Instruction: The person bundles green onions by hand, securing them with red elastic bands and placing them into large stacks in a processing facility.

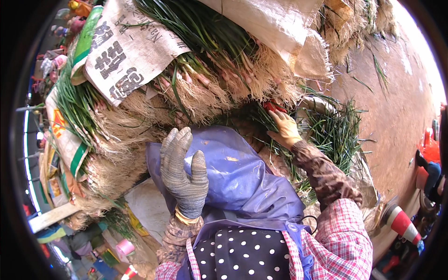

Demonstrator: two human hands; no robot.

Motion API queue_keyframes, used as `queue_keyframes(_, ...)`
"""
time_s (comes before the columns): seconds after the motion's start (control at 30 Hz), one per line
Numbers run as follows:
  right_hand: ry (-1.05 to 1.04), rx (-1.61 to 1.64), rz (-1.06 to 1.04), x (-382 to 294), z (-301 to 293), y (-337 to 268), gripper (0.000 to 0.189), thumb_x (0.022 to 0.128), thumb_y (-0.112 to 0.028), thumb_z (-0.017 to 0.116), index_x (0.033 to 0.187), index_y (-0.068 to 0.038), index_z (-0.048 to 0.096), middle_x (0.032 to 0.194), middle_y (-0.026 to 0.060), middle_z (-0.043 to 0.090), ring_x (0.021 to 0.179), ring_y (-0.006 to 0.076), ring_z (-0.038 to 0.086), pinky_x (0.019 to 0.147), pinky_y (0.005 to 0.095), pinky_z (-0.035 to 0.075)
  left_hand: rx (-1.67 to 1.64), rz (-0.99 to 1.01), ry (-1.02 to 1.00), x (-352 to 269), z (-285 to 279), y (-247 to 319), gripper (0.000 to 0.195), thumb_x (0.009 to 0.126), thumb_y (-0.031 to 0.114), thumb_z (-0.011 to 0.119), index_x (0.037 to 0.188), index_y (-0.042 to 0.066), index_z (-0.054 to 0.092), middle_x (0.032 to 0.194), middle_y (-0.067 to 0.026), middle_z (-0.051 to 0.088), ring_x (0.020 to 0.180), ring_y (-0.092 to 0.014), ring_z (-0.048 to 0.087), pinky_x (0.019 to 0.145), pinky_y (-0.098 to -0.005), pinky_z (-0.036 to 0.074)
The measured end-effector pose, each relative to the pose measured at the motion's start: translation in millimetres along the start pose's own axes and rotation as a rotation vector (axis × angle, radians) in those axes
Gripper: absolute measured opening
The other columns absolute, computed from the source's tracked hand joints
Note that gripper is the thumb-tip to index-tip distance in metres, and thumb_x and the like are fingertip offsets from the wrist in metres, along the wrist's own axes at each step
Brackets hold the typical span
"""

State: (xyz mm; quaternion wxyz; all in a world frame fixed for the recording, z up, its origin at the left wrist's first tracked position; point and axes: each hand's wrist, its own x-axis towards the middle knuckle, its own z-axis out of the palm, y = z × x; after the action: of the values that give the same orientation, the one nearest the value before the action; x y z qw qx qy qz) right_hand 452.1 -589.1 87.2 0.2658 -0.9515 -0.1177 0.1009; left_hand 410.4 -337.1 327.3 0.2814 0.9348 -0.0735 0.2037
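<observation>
My left hand, in a grey knit glove, is raised with its fingers up and thumb apart, in front of the blue waterproof apron over my lap. It holds nothing. My right hand, in a pale yellow glove, reaches forward with its thumb spread; its fingertips meet a red thing too covered to identify. Just beyond lie bundled green onions, with pinkish bulbs and long pale roots towards me. A printed woven sack partly covers them. Cut green leaves are heaped beside my right forearm.
Another woven sack drapes the far onions. More rooty bundles stand at the left, near a wooden bar. On the brown floor at right are stray leaves and a red-and-white traffic cone. People sit in the far left background.
</observation>
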Motion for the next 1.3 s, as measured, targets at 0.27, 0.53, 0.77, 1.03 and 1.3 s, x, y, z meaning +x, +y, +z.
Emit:
queue_keyframes(0.27,-0.297,-0.460,0.229,20.9,146.1,10.7,0.073,0.077,-0.020,0.057,0.141,-0.022,0.021,0.137,0.0122,0.036,0.106,0.0285,0.051,0.073,0.0411,0.050,0.108,0.069,-0.075,10.8,5.5,2.1,0.027,0.082,0.016,0.056,0.102,-0.001,0.059,0.108,-0.0130,0.061,0.107,-0.034,0.053,0.096,-0.0443,0.037)
queue_keyframes(0.53,-0.546,-0.143,0.085,-118.8,14.4,-16.8,0.050,0.077,-0.009,0.052,0.125,-0.017,0.043,0.086,0.0121,0.059,0.078,0.0281,0.061,0.064,0.0406,0.050,0.134,0.003,-0.067,2.7,-2.0,-7.8,0.027,0.081,0.015,0.056,0.102,-0.001,0.059,0.108,-0.0132,0.061,0.108,-0.033,0.053,0.097,-0.0443,0.037)
queue_keyframes(0.77,-1.567,-0.420,0.050,-204.9,8.8,51.7,0.056,0.071,-0.042,0.065,0.121,-0.019,0.054,0.105,0.0158,0.062,0.104,0.0262,0.058,0.085,0.0412,0.047,0.096,-0.009,-0.037,-1.0,-1.1,-11.8,0.026,0.081,0.014,0.056,0.101,-0.001,0.060,0.107,-0.0135,0.061,0.106,-0.033,0.054,0.097,-0.0437,0.037)
queue_keyframes(1.03,-0.228,-0.076,0.521,16.3,99.0,65.2,0.029,0.079,-0.033,0.056,0.087,-0.007,0.065,0.081,0.0188,0.064,0.081,0.0356,0.062,0.070,0.0433,0.050,0.079,0.016,-0.015,-0.1,-0.6,-14.1,0.025,0.081,0.013,0.058,0.101,-0.001,0.060,0.106,-0.0129,0.061,0.105,-0.031,0.054,0.096,-0.0429,0.038)
queue_keyframes(1.3,-0.242,0.219,0.602,4.0,139.9,80.2,0.030,0.084,-0.027,0.061,0.097,-0.001,0.063,0.070,0.0094,0.065,0.064,0.0184,0.064,0.061,0.0304,0.050,0.092,-0.023,0.023,-10.3,-6.5,-25.9,0.024,0.081,0.013,0.058,0.100,0.000,0.060,0.106,-0.0124,0.061,0.104,-0.030,0.055,0.096,-0.0426,0.038)
